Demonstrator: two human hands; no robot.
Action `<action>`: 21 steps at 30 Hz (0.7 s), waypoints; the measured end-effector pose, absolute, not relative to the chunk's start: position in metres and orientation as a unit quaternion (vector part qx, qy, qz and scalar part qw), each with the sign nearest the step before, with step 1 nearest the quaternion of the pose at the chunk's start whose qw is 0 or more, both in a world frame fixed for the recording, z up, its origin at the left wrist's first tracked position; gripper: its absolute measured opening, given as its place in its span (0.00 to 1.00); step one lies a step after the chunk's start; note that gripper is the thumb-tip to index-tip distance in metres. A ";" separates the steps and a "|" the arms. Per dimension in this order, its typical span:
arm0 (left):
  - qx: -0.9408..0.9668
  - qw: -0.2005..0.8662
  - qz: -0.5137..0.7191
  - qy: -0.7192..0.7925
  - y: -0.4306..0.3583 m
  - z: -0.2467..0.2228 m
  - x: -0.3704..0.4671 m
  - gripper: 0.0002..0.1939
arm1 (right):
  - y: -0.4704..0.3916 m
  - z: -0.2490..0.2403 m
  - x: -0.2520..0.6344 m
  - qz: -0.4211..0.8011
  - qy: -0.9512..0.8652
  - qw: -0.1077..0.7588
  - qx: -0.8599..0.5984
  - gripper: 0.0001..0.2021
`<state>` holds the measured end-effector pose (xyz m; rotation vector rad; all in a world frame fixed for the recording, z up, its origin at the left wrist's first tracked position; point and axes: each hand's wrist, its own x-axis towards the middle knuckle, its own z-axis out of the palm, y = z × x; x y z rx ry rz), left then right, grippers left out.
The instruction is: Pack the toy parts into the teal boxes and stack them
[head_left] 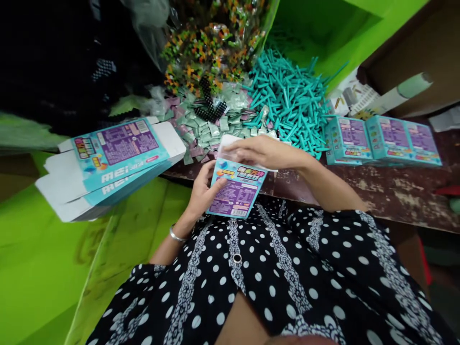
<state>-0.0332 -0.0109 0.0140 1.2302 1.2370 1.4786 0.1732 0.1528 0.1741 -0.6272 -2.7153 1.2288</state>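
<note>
Close to my body, a small blue and purple carton (235, 189) stands tilted with its printed panel and barcode towards me. My left hand (204, 189) grips its left side, the thumb lying across the front panel. At the carton's top, my right hand (257, 151) has its fingers closed over the white flap (228, 140). Those fingers hide the carton's mouth, so what is inside does not show. Just beyond it lies a heap of small pale green and pink sachets (215, 124), with a black dotted strip (212, 110) on top.
Flat unfolded cartons (118, 153) are stacked at the left. Behind the sachets are a pile of teal plastic sticks (287, 100) and a mass of orange and green pieces in clear wrap (212, 48). Filled-out cartons (388, 139) stand on the worn brown table (391, 191) at right.
</note>
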 end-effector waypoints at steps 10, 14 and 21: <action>0.416 0.408 0.595 0.554 -0.016 -0.012 -0.055 0.37 | 0.204 0.088 0.346 0.017 -0.799 -0.120 -0.589 0.20; 0.418 0.396 0.607 0.548 -0.014 -0.010 -0.051 0.34 | 0.189 0.060 0.357 0.001 -0.834 -0.141 -0.534 0.24; 0.432 0.403 0.603 0.536 -0.010 -0.015 -0.048 0.35 | 0.209 0.054 0.380 0.071 -0.821 0.120 -0.553 0.12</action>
